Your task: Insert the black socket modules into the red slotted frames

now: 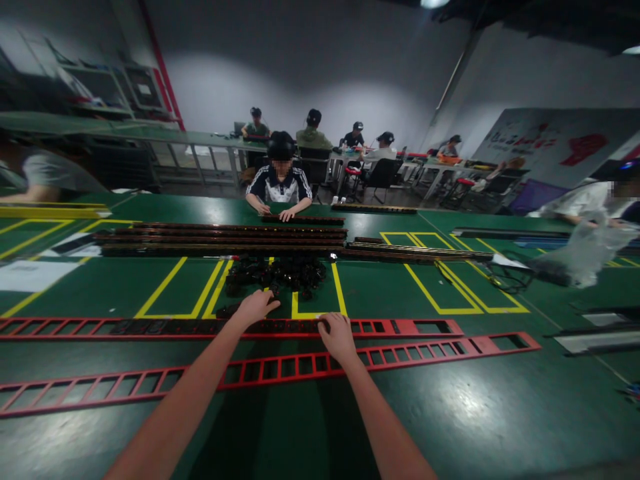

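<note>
My left hand [257, 308] reaches over the near edge of a pile of small black parts [280, 273], its thumb and fingers apart; nothing can be made out in it. My right hand [337, 330] rests with curled fingers on the farther red slotted frame [373, 327], near some black pieces seated in its slots. Whether its fingertips hold a part is too small to tell. A second red slotted frame [295, 366] lies nearer, beneath my forearms.
Stacked dark long strips [225, 237] lie beyond the pile. Yellow tape outlines [343, 293] mark the green table [465, 400]. A person [280, 180] sits opposite, both hands on a dark strip. A clear plastic bag [587, 250] stands at the right.
</note>
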Tool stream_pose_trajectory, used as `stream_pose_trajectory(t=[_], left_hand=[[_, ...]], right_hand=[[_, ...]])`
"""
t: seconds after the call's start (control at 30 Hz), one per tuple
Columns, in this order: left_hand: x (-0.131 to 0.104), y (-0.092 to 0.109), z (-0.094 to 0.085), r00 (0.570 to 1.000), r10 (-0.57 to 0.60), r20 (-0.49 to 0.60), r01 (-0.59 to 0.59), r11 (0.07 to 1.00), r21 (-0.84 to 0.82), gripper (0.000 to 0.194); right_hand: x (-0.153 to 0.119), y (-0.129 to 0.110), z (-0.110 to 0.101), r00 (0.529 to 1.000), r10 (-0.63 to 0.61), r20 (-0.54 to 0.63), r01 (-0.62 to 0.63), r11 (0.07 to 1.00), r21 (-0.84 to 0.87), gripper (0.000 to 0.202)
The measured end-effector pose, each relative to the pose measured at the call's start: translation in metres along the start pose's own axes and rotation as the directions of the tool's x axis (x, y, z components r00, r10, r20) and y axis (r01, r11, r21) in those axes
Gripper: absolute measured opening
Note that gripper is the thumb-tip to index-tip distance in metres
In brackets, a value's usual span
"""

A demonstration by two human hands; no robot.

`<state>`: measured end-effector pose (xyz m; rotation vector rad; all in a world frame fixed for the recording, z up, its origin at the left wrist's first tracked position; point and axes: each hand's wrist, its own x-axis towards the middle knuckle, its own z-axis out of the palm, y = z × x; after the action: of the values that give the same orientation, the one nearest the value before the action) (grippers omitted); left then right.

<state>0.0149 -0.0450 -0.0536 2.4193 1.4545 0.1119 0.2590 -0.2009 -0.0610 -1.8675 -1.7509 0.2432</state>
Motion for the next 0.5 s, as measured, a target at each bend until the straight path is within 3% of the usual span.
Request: stream_pose_trajectory(t=[0.17,0.37,0.5], left_hand=[[0.001,-0.009,-0.005,0.999,0.050,0.023,-0.048,0.996,-0.077,0.025],[-0.002,-0.008,-0.014,1.000,0.014,0.011,-0.013,0.999,-0.052,0.025],[-0.001,-0.007,-0.024,0.999,-0.043,-0.033,0.043,0.999,-0.002,0.039]], right_hand=[[0.000,0.001,0.000,1.000,-0.003,0.004,0.003,1.000,0.011,0.019],[0.000,0.001,0.000,1.000,-0.004,0.005,0.004,1.000,-0.028,0.019],[0.000,0.001,0.000,1.000,-0.005,-0.004,0.005,1.000,-0.017,0.018]])
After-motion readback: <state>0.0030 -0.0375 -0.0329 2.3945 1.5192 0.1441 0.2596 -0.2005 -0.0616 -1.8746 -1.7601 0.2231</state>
